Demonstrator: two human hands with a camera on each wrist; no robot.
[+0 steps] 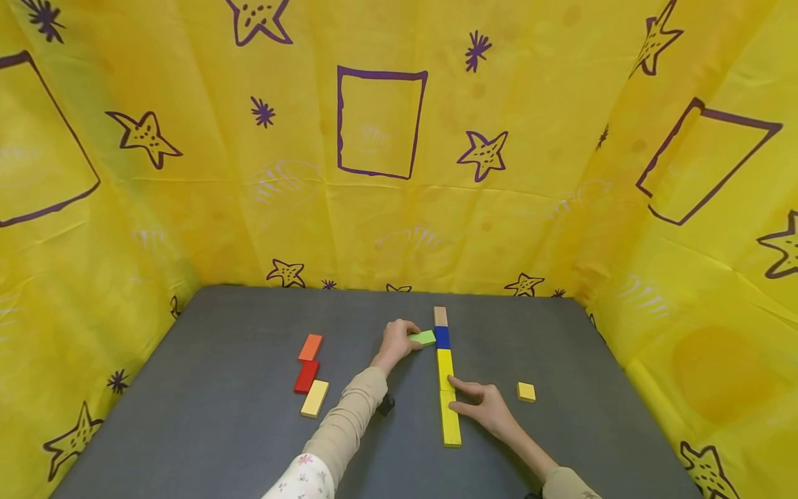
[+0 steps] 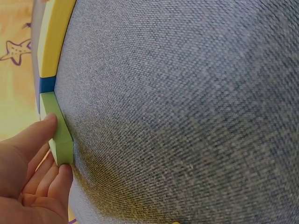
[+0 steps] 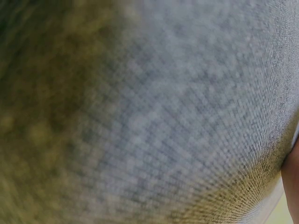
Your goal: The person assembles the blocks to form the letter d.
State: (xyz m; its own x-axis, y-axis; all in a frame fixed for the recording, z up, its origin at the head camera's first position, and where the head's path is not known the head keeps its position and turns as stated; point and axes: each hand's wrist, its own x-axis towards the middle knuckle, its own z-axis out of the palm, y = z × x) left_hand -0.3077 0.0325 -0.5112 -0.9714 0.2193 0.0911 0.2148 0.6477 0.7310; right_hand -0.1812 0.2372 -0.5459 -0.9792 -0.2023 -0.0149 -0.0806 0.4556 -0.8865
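My left hand (image 1: 397, 343) pinches a light green block (image 1: 424, 338) between thumb and fingers. The green block's far end meets the side of a blue block (image 1: 442, 337), as the left wrist view also shows. That blue block is part of a straight row, with a plain wood block (image 1: 440, 316) beyond it and two long yellow blocks, a farther one (image 1: 444, 364) and a nearer one (image 1: 450, 426), on the near side. My right hand (image 1: 492, 407) has thumb and forefinger extended, spread apart, with the tips at the right side of the yellow blocks.
Left of the row lie an orange block (image 1: 310, 347), a red block (image 1: 306, 377) and a pale yellow block (image 1: 314, 398). A small yellow block (image 1: 526, 392) sits right of my right hand. Yellow patterned cloth (image 1: 386, 229) walls in the grey table (image 1: 237, 430).
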